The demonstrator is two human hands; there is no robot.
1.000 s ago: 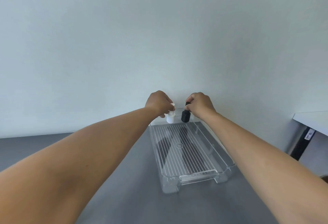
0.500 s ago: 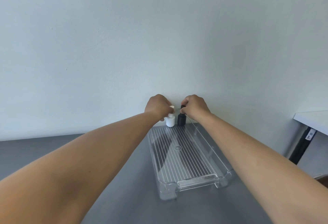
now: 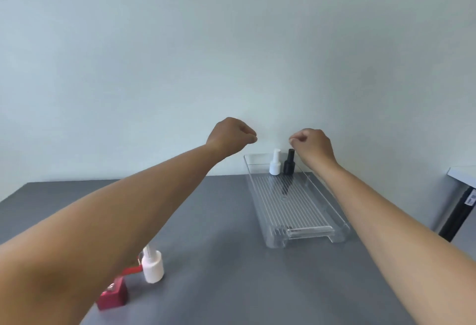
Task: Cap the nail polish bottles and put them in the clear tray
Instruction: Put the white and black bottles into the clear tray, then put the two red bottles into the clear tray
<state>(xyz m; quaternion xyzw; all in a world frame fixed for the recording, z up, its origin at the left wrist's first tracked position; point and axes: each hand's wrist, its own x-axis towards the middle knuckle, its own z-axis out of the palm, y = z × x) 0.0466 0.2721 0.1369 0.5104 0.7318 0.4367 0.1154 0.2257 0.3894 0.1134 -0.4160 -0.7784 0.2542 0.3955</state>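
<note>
**Two capped bottles stand in the tray, both hands above it hold nothing**

The clear tray lies on the right part of the grey bench, with its long side running from near to far. At its far end, close to the wall, two nail polish bottles stand upright and just beside each other. The white bottle is on the left and the black bottle is on the right. Each one has its tall cap on. The ribbed floor of the tray nearer to the person carries nothing else.

The left hand hangs in the air above and to the left of the far end of the tray. Its grip is closed, with the fingers curled into the palm and the thumb against them, and there is nothing inside it. The right hand is above the far right corner of the tray, just over the black bottle but not touching it. Its grip is also together, thumb tip against the curled forefinger, and it is empty.

At the near left of the bench, partly hidden under the left forearm, a second white bottle stands upright. A red square bottle stands just beside it, nearer to the person. A red piece lies between them; I cannot tell what it is.
</note>
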